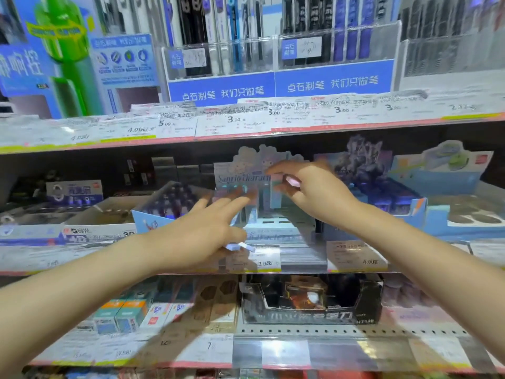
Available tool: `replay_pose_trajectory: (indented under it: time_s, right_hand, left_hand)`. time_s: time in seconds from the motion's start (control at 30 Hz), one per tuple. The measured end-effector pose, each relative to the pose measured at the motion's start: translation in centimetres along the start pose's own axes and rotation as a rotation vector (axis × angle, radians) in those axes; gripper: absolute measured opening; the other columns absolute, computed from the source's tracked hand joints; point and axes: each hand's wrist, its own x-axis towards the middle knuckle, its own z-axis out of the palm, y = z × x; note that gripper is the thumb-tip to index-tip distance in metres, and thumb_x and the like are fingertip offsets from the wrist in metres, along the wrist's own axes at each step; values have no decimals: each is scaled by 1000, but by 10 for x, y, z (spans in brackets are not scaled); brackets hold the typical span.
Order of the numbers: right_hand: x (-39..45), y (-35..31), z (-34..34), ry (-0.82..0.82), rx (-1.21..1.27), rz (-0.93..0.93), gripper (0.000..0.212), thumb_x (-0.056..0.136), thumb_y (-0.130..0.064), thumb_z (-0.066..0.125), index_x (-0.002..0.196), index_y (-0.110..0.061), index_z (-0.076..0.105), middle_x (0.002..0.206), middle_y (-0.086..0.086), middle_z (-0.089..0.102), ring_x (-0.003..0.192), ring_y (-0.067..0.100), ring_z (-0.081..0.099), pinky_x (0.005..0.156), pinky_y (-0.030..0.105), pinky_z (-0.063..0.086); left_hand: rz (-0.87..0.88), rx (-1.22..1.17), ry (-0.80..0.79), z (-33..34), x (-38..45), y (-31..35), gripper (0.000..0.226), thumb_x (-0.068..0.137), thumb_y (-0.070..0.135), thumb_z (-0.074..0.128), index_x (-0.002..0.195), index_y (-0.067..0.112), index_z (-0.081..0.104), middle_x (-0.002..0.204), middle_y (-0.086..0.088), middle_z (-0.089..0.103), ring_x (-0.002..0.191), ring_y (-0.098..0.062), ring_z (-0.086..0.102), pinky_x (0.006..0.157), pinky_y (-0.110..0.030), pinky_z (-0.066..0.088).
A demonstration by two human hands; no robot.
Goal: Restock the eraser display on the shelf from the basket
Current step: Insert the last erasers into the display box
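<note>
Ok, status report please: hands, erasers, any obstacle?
Right hand pinches eraser at display box. Left hand holds another eraser. No visible obstacle.

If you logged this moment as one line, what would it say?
stage: restocking | left hand: holds small eraser | right hand: pinches pink eraser at Sanrio display box | basket: unseen

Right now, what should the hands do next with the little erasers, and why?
Probably the right hand should lower its pinched eraser into the pastel display box just below it. It hovers right over the box, while the left hand holds another eraser under its palm, ready to go next.
</note>
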Motion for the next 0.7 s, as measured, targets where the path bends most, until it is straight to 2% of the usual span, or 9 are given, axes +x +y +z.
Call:
replay_pose_trajectory:
  time_s: [0.07,0.13,0.2,0.3,0.33,0.43,0.6,0.63,0.7]
  right_hand:
    - [2,1,0,-4,13,-6,31,88,-14,57,117,-23,61,121,-1,65,107,23,61,93,39,51]
    - [3,0,1,-13,39,3,31,88,-14,58,117,-21,61,122,-2,64,108,20,61,94,32,49]
    - [3,1,3,-22,39,16,30,87,-15,59,117,-21,61,120,-3,65,103,12,62,90,24,49]
    - [5,1,6,-37,29,27,29,87,-14,59,115,-20,61,104,-6,67,74,-16,56,71,-1,40]
    - [5,1,7,-39,39,29,28,87,-13,59,114,-19,61,100,-6,67,75,-15,57,72,0,41]
    - [8,-2,8,-38,75,32,26,85,-12,60,110,-19,62,102,-4,68,87,11,62,84,29,53]
    - [15,-3,6,-100,4,34,28,87,-16,60,114,-21,60,72,-23,46,59,1,41,62,20,36]
    - [16,-3,5,-105,9,28,28,87,-17,60,115,-21,60,71,-25,46,61,2,41,59,17,34]
    - [18,-3,3,-141,15,17,29,87,-17,60,115,-20,60,91,-16,62,78,6,49,62,16,33]
  left_hand:
    - [45,38,4,6,0,-2,11,81,19,64,81,23,54,152,-22,21,127,-40,34,90,-56,40]
    - [58,39,-9,9,0,-3,22,73,14,71,79,25,52,149,-26,26,122,-41,38,82,-54,43]
    - [73,56,2,10,0,-2,23,72,16,72,80,27,54,150,-27,23,127,-42,35,81,-54,44]
    - [75,65,14,12,-1,-2,20,72,23,74,83,29,57,150,-29,23,131,-44,31,83,-56,44]
    - [73,67,16,13,-1,-3,21,71,24,75,82,29,57,149,-29,25,130,-44,34,82,-56,45]
    - [77,56,18,14,-1,-4,25,68,19,76,79,28,55,147,-29,28,126,-43,38,81,-56,46]
    - [84,35,41,12,-1,-4,28,68,21,77,77,28,52,145,-30,32,124,-43,41,79,-56,48]
    - [88,31,40,11,-1,-4,27,69,20,77,78,28,52,146,-30,30,125,-43,39,79,-56,47]
    - [91,52,44,11,-1,-4,29,66,18,78,77,27,53,144,-30,33,121,-42,41,74,-53,48]
